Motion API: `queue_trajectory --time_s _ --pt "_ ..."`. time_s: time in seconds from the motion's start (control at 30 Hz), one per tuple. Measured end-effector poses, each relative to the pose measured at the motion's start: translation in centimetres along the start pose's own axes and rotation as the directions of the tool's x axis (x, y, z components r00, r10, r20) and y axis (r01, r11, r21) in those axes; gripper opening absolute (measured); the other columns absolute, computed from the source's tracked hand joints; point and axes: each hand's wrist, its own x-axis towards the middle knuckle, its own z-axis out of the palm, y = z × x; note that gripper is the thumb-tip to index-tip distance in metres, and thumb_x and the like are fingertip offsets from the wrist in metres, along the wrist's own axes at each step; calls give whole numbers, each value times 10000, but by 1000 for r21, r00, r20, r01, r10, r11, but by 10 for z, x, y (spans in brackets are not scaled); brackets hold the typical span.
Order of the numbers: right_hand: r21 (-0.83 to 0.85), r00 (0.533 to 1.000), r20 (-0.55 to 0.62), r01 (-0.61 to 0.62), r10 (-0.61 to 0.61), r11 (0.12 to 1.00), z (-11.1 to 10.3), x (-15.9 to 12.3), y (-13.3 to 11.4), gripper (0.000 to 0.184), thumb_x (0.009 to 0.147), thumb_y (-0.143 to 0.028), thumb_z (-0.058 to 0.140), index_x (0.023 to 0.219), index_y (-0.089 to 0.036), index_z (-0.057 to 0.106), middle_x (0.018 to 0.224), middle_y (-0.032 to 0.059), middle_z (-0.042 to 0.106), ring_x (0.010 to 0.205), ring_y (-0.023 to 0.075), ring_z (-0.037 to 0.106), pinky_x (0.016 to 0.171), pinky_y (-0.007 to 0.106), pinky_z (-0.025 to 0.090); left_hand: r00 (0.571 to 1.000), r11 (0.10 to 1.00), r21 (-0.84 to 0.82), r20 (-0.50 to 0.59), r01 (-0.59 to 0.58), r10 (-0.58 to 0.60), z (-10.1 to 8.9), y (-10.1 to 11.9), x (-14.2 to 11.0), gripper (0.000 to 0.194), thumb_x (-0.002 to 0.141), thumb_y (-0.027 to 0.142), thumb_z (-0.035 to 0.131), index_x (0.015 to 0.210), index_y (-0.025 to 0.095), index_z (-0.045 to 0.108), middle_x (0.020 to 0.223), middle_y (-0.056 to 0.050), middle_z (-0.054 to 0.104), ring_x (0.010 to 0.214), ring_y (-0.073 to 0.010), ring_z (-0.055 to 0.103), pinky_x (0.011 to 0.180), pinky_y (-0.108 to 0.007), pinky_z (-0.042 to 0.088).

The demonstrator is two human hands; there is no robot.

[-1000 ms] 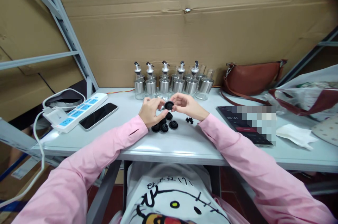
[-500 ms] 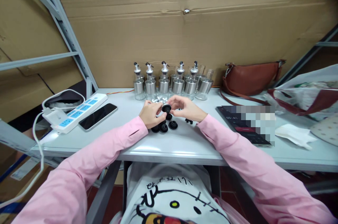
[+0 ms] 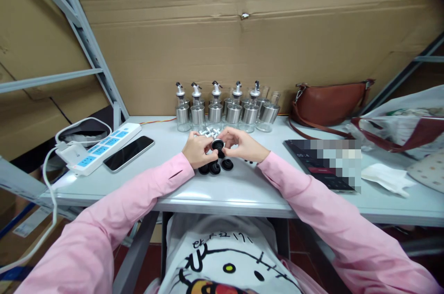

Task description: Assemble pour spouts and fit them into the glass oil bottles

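Between my two hands is a black ribbed bottle stopper (image 3: 218,146) with a pale rim on its upper side. My left hand (image 3: 198,150) pinches it from the left, and the fingers of my right hand (image 3: 239,143) close on its right side. Several more black stoppers (image 3: 227,164) lie on the table just below my hands. Small white plastic parts (image 3: 210,132) sit in a pile behind my fingertips. A few tiny black pieces (image 3: 250,162) lie beside my right wrist, partly hidden by it.
Behind my hands stand several glass-and-steel bottles (image 3: 215,113), the front ones topped with pourers. A power strip (image 3: 107,146) and a phone (image 3: 129,154) lie on the left. On the right are a tablet (image 3: 312,164), a brown bag (image 3: 329,104) and a white tissue (image 3: 386,178).
My right hand has moved slightly left and in, so its fingers now meet the stopper. The stopper has dropped a little; my left hand stays nearly in place.
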Motion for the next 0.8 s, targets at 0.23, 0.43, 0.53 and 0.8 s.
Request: queue_trajectory --time_s 0.23,0.43,0.53,0.8 --pt "-6 1000 0 -7 7 1000 2 0 1 223 623 -172 615 823 -161 517 704 -24 596 462 36 409 428 175 317 1000 999 36 2 5 -5 1 0 -1 246 676 365 464 533 166 465 512 18 531 543 -120 457 829 -414 294" --pt "-37 999 -17 -49 48 998 2 0 -1 231 614 -192 613 821 -156 516 744 2 636 418 21 374 402 170 280 1000 999 49 -3 18 -18 0 2 -1 257 684 368 459 525 166 474 511 14 540 537 -119 457 839 -417 286" --pt "-42 997 -23 -76 75 996 3 -1 -2 239 612 -203 615 824 -159 514 732 17 665 388 24 379 384 167 269 999 998 60 -14 33 -32 0 3 -1 259 686 366 461 518 168 474 509 12 549 536 -120 461 847 -421 284" --pt "-61 997 -44 -64 61 996 4 -1 2 233 611 -205 622 810 -164 509 727 32 695 377 26 372 397 167 268 999 998 52 -18 37 -36 -1 5 -1 262 687 356 455 505 167 457 503 7 559 522 -118 456 837 -425 292"
